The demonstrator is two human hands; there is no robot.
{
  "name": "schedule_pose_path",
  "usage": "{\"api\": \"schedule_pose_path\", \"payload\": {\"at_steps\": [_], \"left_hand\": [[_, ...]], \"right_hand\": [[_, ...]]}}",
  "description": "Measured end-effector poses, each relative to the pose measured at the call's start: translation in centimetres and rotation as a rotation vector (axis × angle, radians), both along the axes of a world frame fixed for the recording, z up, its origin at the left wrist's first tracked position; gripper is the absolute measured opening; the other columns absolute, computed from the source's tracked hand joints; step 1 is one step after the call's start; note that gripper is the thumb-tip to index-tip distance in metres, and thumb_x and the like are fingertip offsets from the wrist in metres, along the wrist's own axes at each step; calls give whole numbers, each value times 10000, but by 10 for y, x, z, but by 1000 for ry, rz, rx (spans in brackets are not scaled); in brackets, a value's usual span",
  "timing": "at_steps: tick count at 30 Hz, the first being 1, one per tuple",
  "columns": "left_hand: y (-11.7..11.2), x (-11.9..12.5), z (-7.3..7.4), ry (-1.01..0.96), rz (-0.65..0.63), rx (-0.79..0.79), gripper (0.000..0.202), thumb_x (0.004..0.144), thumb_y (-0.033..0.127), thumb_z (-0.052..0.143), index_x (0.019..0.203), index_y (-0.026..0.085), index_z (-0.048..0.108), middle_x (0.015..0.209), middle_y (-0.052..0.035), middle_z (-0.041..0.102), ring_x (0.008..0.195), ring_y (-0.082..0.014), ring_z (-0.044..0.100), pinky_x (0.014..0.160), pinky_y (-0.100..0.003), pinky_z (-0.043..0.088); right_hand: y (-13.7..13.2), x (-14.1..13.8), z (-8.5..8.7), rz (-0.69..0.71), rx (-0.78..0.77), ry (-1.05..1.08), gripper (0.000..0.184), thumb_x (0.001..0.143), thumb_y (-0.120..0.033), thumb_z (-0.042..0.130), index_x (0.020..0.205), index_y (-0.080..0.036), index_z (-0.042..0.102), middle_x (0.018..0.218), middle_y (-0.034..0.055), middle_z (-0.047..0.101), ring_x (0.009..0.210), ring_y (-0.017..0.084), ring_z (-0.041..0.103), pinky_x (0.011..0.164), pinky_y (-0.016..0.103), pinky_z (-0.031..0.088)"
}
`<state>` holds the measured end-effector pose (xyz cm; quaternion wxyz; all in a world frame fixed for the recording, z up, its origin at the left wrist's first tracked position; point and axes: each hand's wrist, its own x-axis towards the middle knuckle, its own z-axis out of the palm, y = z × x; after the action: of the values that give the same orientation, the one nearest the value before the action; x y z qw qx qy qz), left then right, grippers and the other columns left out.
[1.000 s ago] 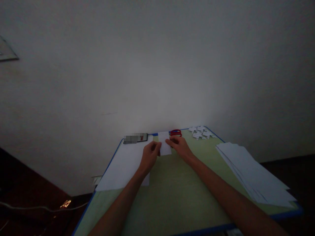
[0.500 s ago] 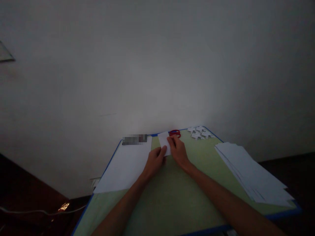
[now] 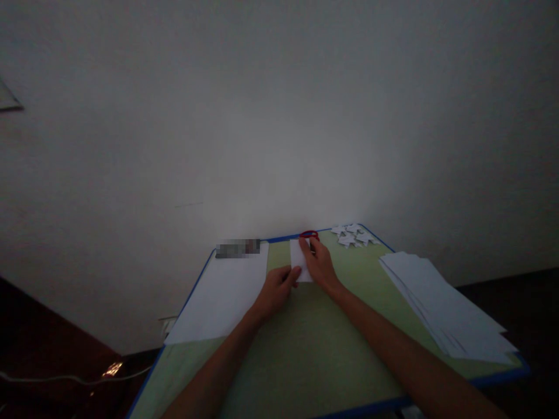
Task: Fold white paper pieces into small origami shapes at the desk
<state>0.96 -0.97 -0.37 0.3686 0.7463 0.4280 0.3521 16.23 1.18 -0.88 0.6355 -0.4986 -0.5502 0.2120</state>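
Paper strip: small white rectangular paper strip (image 3: 299,259) lay flat on pale green table w/ blue edge (image 3: 305,349), near far edge, between both hands.
L hand (image 3: 276,288): fingers curled, thumb + fingertips pinching strip's near-left corner.
R hand (image 3: 320,263): fingers extended, pressed flat along strip's right side.
Scissors: red-handled scissors (image 3: 308,235) just beyond strip, touching R fingertips or not – can't tell.
Left side: large white sheet (image 3: 222,297) beside L hand.
Right side: stack of white sheets (image 3: 441,308), well apart.
Far corner: pile of small white folded paper pieces (image 3: 353,235).
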Motion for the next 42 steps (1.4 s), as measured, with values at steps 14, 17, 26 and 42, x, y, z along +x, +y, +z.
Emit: {"api": "schedule_pose_path", "payload": {"at_steps": [14, 17, 26, 42], "left_hand": [[-3, 3, 2, -191, 18, -56, 563, 904, 724, 491, 677, 210, 517, 506, 42, 480, 443, -123, 441, 456, -247, 352], [0, 1, 1, -258, 35, -59, 522, 867, 705, 574, 713, 207, 541, 518, 37, 515, 453, -132, 496, 451, -243, 403], [9, -6, 3, -418, 219, -48, 481, 803, 635, 714, 719, 177, 590, 544, 37, 524, 463, -103, 481, 425, -204, 402], [12, -9, 2, -641, 158, -311, 598, 729, 606, 828, 1115, 174, 681, 1049, -113, 710, 759, -165, 653, 500, -223, 495]], "right_hand": [[0, -1, -2, 29, -22, -10, 514, 978, -597, 423, 658, -216, 552, 642, -2, 580, 637, 179, 518, 614, 295, 370], [1, -3, -7, 70, -47, -20, 446, 948, -570, 499, 736, -201, 632, 659, -5, 590, 646, 179, 550, 617, 288, 407], [0, -10, -15, 220, -104, -49, 356, 865, -402, 656, 1115, -161, 737, 1018, 99, 732, 749, 186, 660, 704, 317, 528], [-3, -9, -13, 402, -104, -43, 292, 821, -431, 728, 1006, -215, 791, 980, 39, 629, 859, 200, 641, 845, 360, 546]]}}
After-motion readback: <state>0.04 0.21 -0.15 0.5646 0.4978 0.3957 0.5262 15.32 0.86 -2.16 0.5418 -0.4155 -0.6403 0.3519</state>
